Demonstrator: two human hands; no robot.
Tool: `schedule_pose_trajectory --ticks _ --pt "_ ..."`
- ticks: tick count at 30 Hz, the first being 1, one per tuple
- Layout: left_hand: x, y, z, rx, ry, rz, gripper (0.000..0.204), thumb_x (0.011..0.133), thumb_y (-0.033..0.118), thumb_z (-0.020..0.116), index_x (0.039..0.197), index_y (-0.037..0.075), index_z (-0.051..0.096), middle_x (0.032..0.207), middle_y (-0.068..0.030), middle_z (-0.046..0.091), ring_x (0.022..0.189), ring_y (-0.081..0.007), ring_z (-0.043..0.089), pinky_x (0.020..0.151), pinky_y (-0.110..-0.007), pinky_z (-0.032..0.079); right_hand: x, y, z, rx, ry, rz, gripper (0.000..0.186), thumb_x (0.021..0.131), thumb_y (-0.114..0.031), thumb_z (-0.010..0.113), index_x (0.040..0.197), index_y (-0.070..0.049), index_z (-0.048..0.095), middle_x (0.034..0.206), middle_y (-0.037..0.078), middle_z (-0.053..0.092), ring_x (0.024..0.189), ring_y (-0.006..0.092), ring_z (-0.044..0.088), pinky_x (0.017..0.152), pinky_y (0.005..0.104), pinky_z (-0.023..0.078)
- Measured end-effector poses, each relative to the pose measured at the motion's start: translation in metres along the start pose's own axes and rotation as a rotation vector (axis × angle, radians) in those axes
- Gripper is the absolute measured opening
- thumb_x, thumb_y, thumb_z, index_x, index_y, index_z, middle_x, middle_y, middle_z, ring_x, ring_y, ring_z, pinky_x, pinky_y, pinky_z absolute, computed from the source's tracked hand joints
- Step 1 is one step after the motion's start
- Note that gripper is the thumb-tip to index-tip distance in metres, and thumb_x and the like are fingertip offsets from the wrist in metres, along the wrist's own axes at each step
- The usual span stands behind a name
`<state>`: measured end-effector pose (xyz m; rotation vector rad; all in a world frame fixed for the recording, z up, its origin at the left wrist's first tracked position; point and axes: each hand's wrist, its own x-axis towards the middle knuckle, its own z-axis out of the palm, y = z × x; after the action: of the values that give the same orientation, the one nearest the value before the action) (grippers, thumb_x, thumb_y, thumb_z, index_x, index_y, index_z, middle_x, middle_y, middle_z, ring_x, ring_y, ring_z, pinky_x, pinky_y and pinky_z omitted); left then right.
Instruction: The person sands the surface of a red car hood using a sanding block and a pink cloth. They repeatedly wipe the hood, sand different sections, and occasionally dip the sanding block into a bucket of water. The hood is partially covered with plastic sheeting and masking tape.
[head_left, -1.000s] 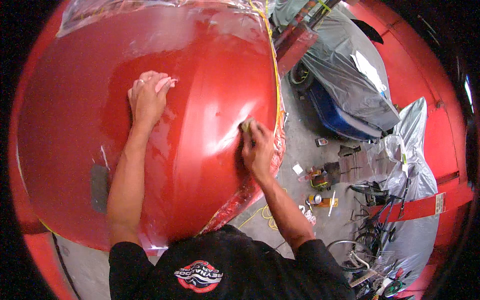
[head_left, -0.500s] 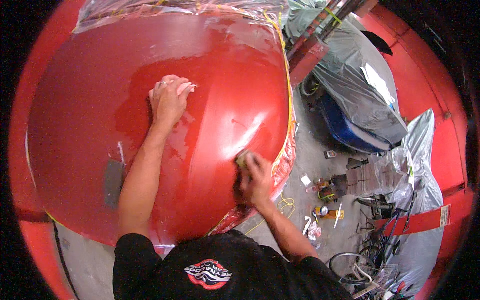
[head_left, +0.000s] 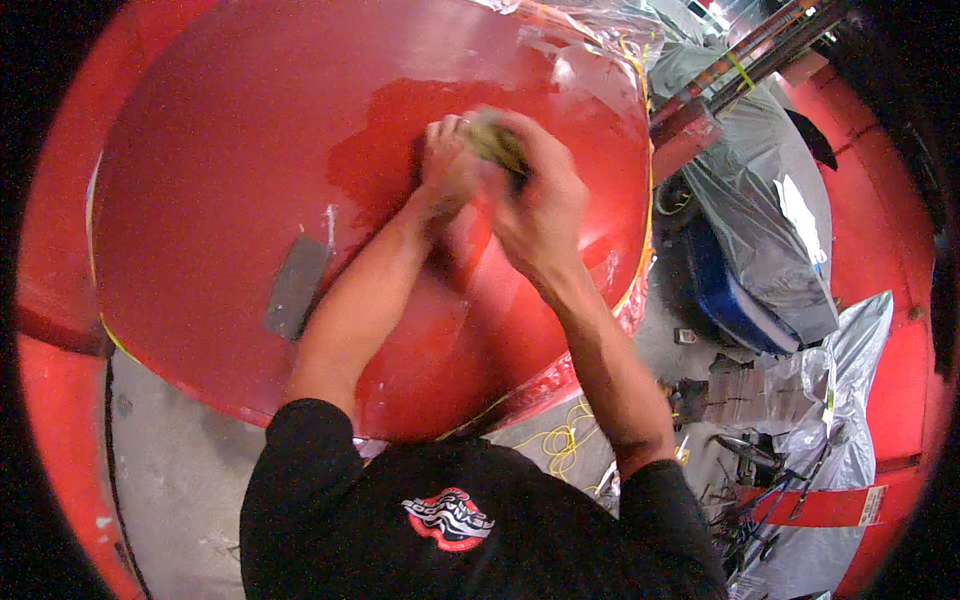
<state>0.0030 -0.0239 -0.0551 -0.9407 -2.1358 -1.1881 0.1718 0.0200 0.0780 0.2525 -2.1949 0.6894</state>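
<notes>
Beneath both hands spreads a wide red car hood, with a darker wet-looking patch around them. My right hand is closed around a yellowish-green sponge-like pad, raised above the hood and blurred by motion. Just left of it, my left hand has its fingers curled; what it holds, if anything, is hidden behind the right hand and pad. I cannot tell whether the two hands touch. A grey rectangular sheet lies on the hood beside my left forearm.
Yellow tape and clear plastic line the hood's edge. To the right stand a metal post, a blue car under a grey cover and a bicycle. A yellow cord lies on the concrete floor.
My right hand has lifted the pad from the hood's lower right and moved it up and left, beside my left hand. The view has shifted, so the hood sits further right.
</notes>
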Motion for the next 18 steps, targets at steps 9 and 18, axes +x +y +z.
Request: schedule_pose_trajectory --ticks 9,18 --pt "0.003 0.050 0.013 0.456 -0.091 0.137 0.015 0.085 0.026 0.063 0.083 0.016 0.075 0.093 -0.0081 0.068 0.093 -0.0289 0.064 0.077 -0.048 0.049 0.034 -0.011 0.170 -0.111 -0.743 -0.353 0.026 0.082 -0.012 0.068 0.106 -0.007 0.061 0.111 0.019 0.064 0.108 0.0413 0.060 0.093 0.0491 0.050" --pt "0.010 0.025 0.004 0.231 0.037 0.318 0.014 0.080 0.023 0.063 0.071 0.015 0.069 0.073 -0.0099 0.062 0.075 -0.0321 0.065 0.060 -0.051 0.048 -0.040 -0.086 0.157 -0.058 -0.975 -0.661 0.046 0.084 -0.022 0.062 0.129 -0.029 0.063 0.137 0.002 0.055 0.128 0.0301 0.049 0.101 0.0547 0.044"
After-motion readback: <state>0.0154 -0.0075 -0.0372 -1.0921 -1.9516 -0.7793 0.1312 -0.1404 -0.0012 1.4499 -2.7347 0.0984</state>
